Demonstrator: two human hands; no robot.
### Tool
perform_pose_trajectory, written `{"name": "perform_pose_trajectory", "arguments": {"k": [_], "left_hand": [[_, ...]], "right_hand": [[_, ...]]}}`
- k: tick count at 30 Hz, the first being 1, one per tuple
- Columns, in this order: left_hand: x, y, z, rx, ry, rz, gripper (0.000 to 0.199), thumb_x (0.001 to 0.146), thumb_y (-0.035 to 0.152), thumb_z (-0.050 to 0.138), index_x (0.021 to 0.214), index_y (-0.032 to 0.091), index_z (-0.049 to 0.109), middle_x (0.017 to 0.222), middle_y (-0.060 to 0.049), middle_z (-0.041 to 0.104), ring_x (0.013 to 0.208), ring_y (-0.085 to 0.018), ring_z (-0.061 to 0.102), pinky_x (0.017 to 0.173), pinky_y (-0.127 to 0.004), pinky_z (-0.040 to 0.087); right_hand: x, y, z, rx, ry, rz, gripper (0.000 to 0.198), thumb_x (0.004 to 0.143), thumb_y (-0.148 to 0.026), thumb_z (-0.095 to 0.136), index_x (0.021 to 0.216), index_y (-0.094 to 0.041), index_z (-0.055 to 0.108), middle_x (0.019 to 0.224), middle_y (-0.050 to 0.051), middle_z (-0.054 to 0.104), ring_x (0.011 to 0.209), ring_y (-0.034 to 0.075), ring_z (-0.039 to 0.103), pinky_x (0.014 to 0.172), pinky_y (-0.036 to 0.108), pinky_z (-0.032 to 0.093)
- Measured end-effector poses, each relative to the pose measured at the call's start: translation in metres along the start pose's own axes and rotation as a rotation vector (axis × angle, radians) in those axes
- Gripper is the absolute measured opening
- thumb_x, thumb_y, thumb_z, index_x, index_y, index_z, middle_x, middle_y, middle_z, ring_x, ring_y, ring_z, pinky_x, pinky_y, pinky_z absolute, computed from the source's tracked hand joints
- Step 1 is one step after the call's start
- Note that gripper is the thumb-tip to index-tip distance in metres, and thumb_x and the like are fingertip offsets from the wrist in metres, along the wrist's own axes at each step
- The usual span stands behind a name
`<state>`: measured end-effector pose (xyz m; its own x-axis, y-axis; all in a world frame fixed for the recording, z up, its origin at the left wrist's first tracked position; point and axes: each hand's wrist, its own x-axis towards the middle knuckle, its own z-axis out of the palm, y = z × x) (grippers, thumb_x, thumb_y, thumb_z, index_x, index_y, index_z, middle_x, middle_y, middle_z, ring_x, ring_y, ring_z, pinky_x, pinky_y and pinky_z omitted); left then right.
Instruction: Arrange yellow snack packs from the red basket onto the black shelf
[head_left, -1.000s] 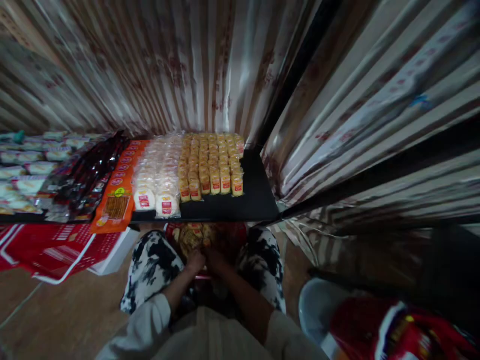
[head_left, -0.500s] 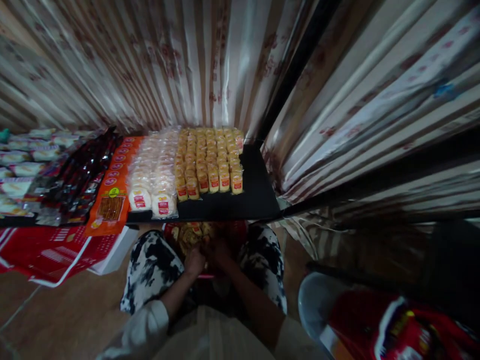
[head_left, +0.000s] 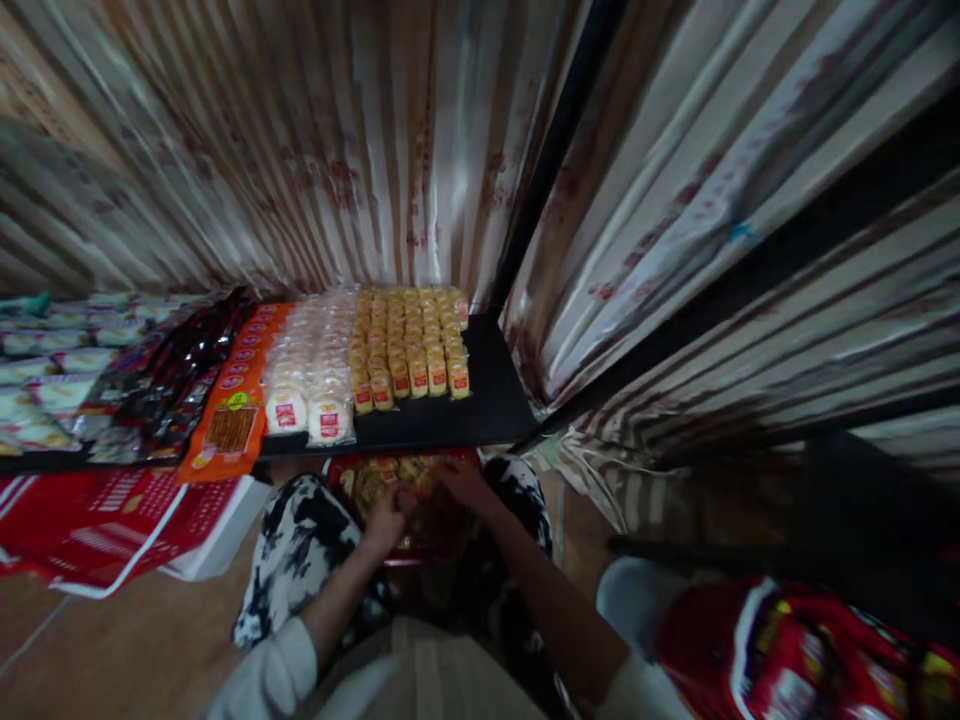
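Fingers (head_left: 444,470) partly bent, hold unclear, over red tub (head_left: 409,560) between knees (head_left: 304,510), near shelf edge (head_left: 420,435)

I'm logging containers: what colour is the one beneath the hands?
The container is red, showing best in the head view.

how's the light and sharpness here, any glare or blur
Head view: dim overall, with a pale sheen on the curtain; head view: left hand and right hand look soft and shadowed; head view: small print on the yellow packets is unreadable.
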<state>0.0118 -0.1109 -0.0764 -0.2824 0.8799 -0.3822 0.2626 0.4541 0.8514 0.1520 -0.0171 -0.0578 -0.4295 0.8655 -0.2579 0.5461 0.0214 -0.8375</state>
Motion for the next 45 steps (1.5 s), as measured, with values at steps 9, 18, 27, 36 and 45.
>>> {"name": "perform_pose_trajectory", "arguments": {"k": [9,18,27,36,45], "left_hand": [[0.001,0.056,0.001,-0.335,0.011,0.048,0.024,0.072,0.029,0.058,0.091,0.015,0.053,0.077,-0.003,0.067,0.068,-0.013,0.063,0.063,-0.024,0.050],[0.012,0.121,0.007,-0.069,0.043,0.292,0.023,0.078,0.018,0.047,0.097,0.017,0.058,0.096,-0.006,0.067,0.088,-0.015,0.062,0.083,-0.028,0.049],[0.077,0.210,0.008,0.182,0.060,0.473,0.040,0.081,0.016,0.042,0.121,0.016,0.049,0.099,-0.006,0.065,0.088,-0.015,0.060,0.084,-0.030,0.048],[0.132,0.253,0.022,0.636,0.094,0.666,0.050,0.077,0.009,0.039,0.126,0.012,0.047,0.135,-0.011,0.046,0.131,-0.022,0.032,0.110,-0.036,0.025],[0.171,0.254,0.028,0.902,0.021,0.810,0.045,0.078,0.014,0.039,0.121,0.011,0.053,0.136,-0.011,0.045,0.135,-0.030,0.019,0.109,-0.048,0.018]], "right_hand": [[-0.015,-0.021,-0.011,0.464,0.029,-0.129,0.028,0.073,-0.036,0.058,0.094,-0.018,0.059,0.086,0.004,0.069,0.080,0.018,0.065,0.074,0.030,0.052],[-0.018,-0.039,-0.042,0.188,0.410,-0.223,0.037,0.081,-0.032,0.047,0.114,-0.019,0.055,0.097,0.007,0.061,0.083,0.017,0.061,0.073,0.028,0.052],[0.051,-0.056,-0.115,0.147,0.642,-0.321,0.044,0.080,-0.032,0.051,0.122,-0.018,0.051,0.097,0.008,0.062,0.080,0.018,0.060,0.071,0.030,0.051],[0.141,-0.044,-0.151,0.060,0.726,-0.214,0.039,0.081,-0.029,0.047,0.118,-0.018,0.054,0.110,0.009,0.064,0.098,0.021,0.059,0.087,0.037,0.045],[0.195,-0.031,-0.142,-0.086,0.700,-0.158,0.039,0.081,-0.019,0.044,0.118,-0.017,0.055,0.108,0.009,0.064,0.100,0.019,0.058,0.088,0.031,0.044]]}}
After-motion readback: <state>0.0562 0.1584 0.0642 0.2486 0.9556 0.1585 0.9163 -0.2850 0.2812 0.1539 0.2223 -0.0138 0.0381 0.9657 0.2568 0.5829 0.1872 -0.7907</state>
